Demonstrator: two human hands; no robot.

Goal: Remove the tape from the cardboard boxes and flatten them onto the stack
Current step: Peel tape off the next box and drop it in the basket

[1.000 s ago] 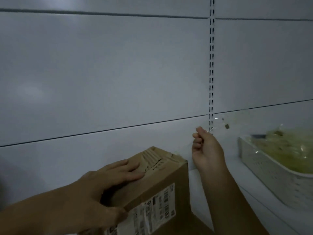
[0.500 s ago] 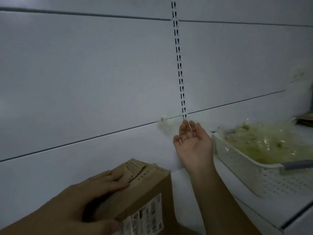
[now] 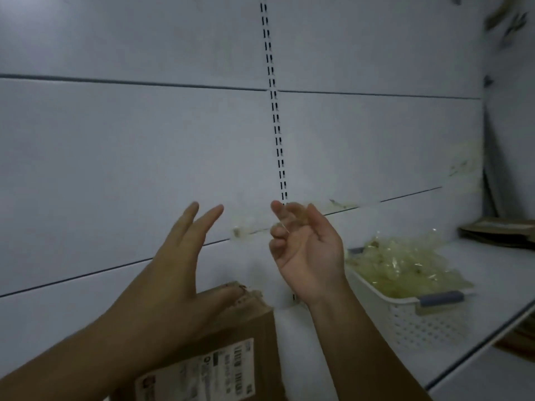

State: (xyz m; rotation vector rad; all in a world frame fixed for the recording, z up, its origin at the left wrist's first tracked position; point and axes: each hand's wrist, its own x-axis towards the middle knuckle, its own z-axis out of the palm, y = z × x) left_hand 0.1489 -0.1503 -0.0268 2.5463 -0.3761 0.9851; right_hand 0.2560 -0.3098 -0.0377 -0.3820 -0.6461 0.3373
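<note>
I am looking forward through the head camera at a pale shelving back panel point(image 3: 115, 154) with a slotted metal upright point(image 3: 275, 111) running down its middle.

Both bare hands are raised in front of it. The left hand point(image 3: 176, 270) is showing its back, with fingers straight and spread apart, gripping nothing. Its thumb is reaching down toward the torn top corner of the cardboard box point(image 3: 254, 328); I cannot tell whether it is touching.

The right hand point(image 3: 307, 244) is turning its palm toward me, fingers loosely curled. A blurred, yellowish scrap of clear tape point(image 3: 292, 214) is lying across its fingertips. I cannot tell whether the fingers are pinching it or it is merely sticking to them.

The box is sitting near, low in the centre, below and between the two forearms. It is standing close to the back panel, and a white shipping label point(image 3: 199, 369) is facing me on its near side.

To the right, a white perforated basket point(image 3: 405, 322) is resting on the shelf point(image 3: 492, 285), and it is holding a heap of crumpled clear tape point(image 3: 405, 264). At the far right, flat brown cardboard point(image 3: 500, 230) is lying on the same shelf, well apart from the box.

Bits of tape residue point(image 3: 240, 231) are clinging to the panel seam between the two hands.
</note>
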